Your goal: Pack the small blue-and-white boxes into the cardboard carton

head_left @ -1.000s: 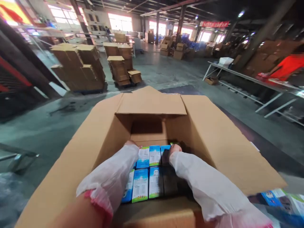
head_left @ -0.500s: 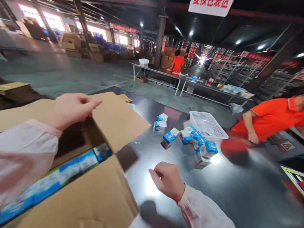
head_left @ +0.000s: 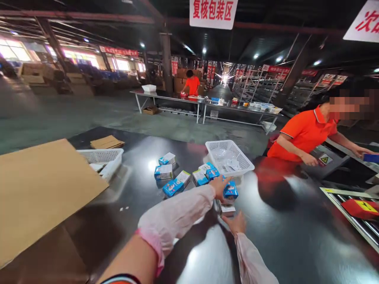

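L hand: reaching fwd across worktop, fingers spread wide, over the blue boxes nr the pile's right end; empty, nothing gripped yet.
R hand: lower, nearer body, palm half open, just beside a small box lying flat; contact w/ it can't be told, blur.
Sleeves: pale pink covers on both forearms.
Boxes: loose scatter mid-worktop, some flat, some tipped; one blue box sits btwn the two hands, close to the L fingertips.
White basket: just behind the pile, perforated, clear wrap inside; touching or nearly touching the rear boxes.
2nd basket: far left, near the carton flap; well apart from the hands.
Co-worker: orange shirt, right side, own hands on a far surface; not near the pile.
Grip advice: prob. best to bring L hand down over several boxes at once, fingers on long sides, not corners.
R hand role: likely to sweep the flat box in against the others so edges line up before lifting.
Watch: glossy surface, boxes prob. slide; squeeze inward from both sides, not down.
Watch 2: keep the sleeve clear of the basket rim so it doesn't snag.
Orientation: sort print sides same way while gathering; saves re-turning at the carton.
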`<action>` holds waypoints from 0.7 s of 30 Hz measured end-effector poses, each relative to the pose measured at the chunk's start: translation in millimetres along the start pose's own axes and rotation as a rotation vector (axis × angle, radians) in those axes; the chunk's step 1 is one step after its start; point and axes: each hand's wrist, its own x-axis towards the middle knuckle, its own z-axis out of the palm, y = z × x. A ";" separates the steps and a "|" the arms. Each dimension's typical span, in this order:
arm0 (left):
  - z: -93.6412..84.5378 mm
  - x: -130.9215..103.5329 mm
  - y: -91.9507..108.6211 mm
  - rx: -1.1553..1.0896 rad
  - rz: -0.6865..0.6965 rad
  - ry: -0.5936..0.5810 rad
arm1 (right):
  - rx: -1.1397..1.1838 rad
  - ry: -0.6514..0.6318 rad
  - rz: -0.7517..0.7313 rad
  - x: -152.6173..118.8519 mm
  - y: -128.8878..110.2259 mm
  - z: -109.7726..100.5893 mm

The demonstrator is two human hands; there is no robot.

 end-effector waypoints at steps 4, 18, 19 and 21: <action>52.0 38.9 -12.2 -0.293 -0.009 0.135 | 0.027 0.004 0.048 9.3 9.5 25.4; 123.1 -123.3 -69.9 -1.518 -0.692 0.154 | 0.694 -0.135 0.255 -9.9 40.2 -2.4; 140.5 -131.0 -65.8 -1.561 -0.685 0.097 | 0.747 -0.197 0.302 -29.2 53.0 -10.2; 171.4 -138.0 -57.9 -1.470 -0.639 0.020 | 0.948 -0.366 0.474 -72.9 80.9 -21.7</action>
